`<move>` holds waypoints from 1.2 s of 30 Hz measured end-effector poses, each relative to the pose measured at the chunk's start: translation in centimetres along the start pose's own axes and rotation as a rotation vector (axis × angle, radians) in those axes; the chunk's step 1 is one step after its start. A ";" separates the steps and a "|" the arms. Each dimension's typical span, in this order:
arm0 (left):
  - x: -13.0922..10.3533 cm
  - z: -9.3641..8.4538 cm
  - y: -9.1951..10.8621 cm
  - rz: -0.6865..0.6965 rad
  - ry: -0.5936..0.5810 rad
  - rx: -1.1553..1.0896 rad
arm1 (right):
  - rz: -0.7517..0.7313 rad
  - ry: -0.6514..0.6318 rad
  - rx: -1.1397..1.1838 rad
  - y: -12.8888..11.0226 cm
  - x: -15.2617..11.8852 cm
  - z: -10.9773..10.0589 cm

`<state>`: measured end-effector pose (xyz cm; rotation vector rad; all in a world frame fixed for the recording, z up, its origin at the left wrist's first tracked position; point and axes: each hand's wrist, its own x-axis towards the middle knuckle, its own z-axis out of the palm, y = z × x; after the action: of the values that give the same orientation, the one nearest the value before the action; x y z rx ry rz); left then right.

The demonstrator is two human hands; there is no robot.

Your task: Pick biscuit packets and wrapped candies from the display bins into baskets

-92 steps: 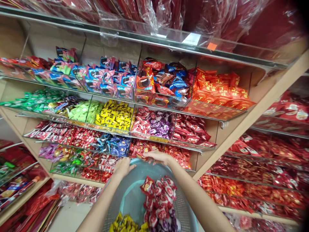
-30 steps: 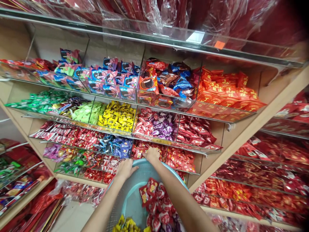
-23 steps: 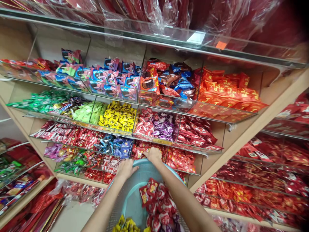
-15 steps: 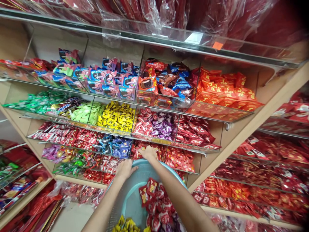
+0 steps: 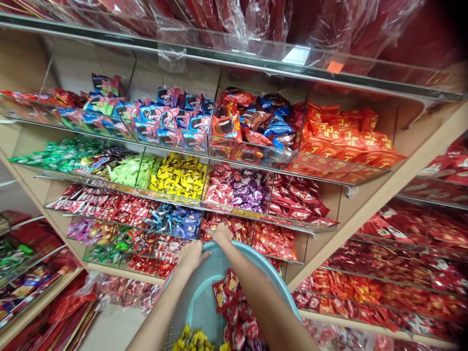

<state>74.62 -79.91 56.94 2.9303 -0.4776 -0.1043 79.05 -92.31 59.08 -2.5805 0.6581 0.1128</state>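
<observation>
A round blue plastic basket [image 5: 272, 258] is in front of me at the lower middle. My left hand [image 5: 192, 255] grips its far rim, with the thumb lying over the edge. Inside the basket are red-wrapped candies [image 5: 239, 304] and yellow-wrapped candies [image 5: 193, 337]. My right arm crosses over the basket, and my right hand [image 5: 221, 234] is just past the rim at a shelf bin of red-wrapped candies [image 5: 237, 228]. The fingers of this hand are small and mostly hidden, so whether they hold a candy does not show.
Clear shelf panels [image 5: 252, 163] split the rack into bins. Yellow candies [image 5: 179, 178], purple candies [image 5: 250, 187] and orange packets [image 5: 343, 131] fill some. A slanting wooden side panel [image 5: 369, 204] borders the rack on the right. More red packets [image 5: 413, 224] are beyond it.
My right hand has shifted slightly left and down at the red candy bin. The basket's right side has swung slightly outward to the right. My left hand keeps its grip.
</observation>
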 end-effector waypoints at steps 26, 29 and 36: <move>0.3 0.5 -0.2 0.012 0.004 0.037 | -0.007 0.134 0.090 -0.6 -1.6 0.6; 0.3 0.4 -0.1 0.006 -0.008 0.037 | -0.022 0.171 0.115 -0.7 -1.9 0.8; 0.2 0.1 0.0 -0.005 -0.014 0.022 | -0.039 0.291 0.227 0.1 -1.6 0.8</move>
<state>74.75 -80.02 56.80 2.9539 -0.4766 -0.1209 77.61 -91.32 58.64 -2.4075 0.6792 -0.3379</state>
